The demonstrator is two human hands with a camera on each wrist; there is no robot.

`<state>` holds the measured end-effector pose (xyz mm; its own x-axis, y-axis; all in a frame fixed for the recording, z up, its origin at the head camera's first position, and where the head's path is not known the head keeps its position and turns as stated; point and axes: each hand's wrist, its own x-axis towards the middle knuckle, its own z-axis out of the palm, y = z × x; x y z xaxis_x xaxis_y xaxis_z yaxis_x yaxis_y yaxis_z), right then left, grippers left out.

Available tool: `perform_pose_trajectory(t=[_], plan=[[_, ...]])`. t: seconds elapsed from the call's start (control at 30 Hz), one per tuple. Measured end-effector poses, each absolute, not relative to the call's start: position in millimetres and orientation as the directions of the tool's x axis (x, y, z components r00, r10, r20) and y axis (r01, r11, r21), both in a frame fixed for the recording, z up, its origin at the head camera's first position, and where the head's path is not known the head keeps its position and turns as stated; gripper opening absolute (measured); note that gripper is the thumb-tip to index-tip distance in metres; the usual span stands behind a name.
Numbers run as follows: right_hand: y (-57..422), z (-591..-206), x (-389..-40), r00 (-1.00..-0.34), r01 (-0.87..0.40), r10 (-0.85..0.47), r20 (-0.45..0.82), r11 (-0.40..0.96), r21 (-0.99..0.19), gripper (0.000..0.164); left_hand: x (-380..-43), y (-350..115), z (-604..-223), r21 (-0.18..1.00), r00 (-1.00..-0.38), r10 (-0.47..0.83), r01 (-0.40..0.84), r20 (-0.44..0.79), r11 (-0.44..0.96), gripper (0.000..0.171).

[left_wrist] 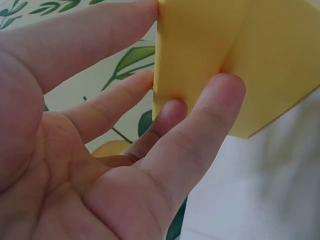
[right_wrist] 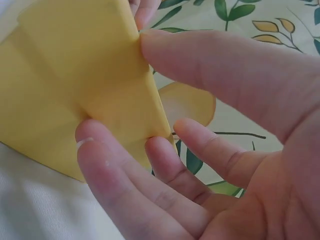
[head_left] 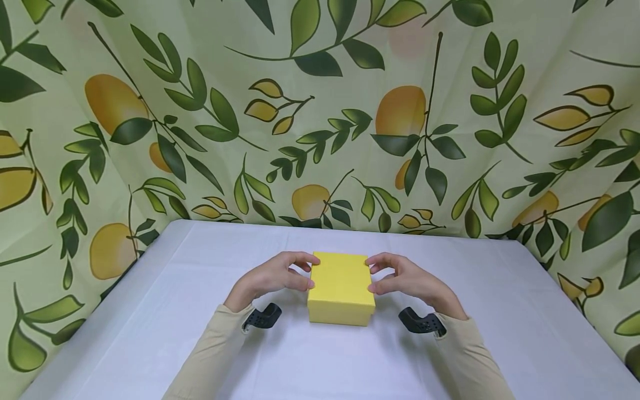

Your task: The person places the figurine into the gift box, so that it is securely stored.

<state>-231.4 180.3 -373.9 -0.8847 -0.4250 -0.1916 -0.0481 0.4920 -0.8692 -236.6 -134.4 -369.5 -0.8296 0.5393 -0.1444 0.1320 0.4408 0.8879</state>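
Observation:
A yellow lidded box (head_left: 339, 318) stands on a white-covered table in the head view, its lid (head_left: 341, 278) over the top. From the left side, my left hand (head_left: 275, 274) holds the lid, thumb near the front and a finger at the back corner. Opposite it, my right hand (head_left: 407, 280) grips the lid's right side in the same way. Fingertips press on the lid wall (left_wrist: 200, 40) and its lower edge in the left wrist view. The right wrist view shows fingertips at the lid wall (right_wrist: 95, 55) too. The inside of the box is hidden.
A white cloth (head_left: 225, 239) covers the table around the box. Behind the table hangs a curtain (head_left: 210, 161) printed with leaves and orange fruit. Dark bands (head_left: 265, 316) sit at both wrists, over beige sleeves.

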Motion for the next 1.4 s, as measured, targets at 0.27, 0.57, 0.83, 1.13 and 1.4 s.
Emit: perform_pose_trajectory(t=[0.27,0.57,0.83,1.13,1.4], plan=[[175.9,-374.6,-231.6,-0.881,-0.028,-0.413,-0.229,0.529,-0.848,0.062,-237.7,-134.6,-372.0,0.864,-0.824,0.550,0.174,-0.134,0.472,0.052],[177.2,-376.1,-231.4,-0.882,-0.015,-0.405,-0.243,0.539,-0.842,0.077,-237.5,-133.0,-372.7,0.861,-0.839,0.523,0.147,-0.151,0.486,0.062],[178.2,-378.1,-233.3,-0.880,-0.033,-0.416,-0.229,0.535,-0.844,0.077,-238.3,-131.6,-373.6,0.882,-0.841,0.513,0.101,-0.172,0.460,0.063],[177.5,-376.0,-233.0,-0.892,-0.074,-0.406,-0.200,0.568,-0.820,0.071,-238.5,-130.2,-371.3,0.888,-0.871,0.461,0.065,-0.173,0.456,0.053],[176.5,-382.3,-239.1,-0.966,-0.204,-0.258,0.022,0.703,-0.682,0.069,-240.9,-125.8,-373.5,0.811,-0.967,0.256,0.151,0.002,0.565,0.044]])
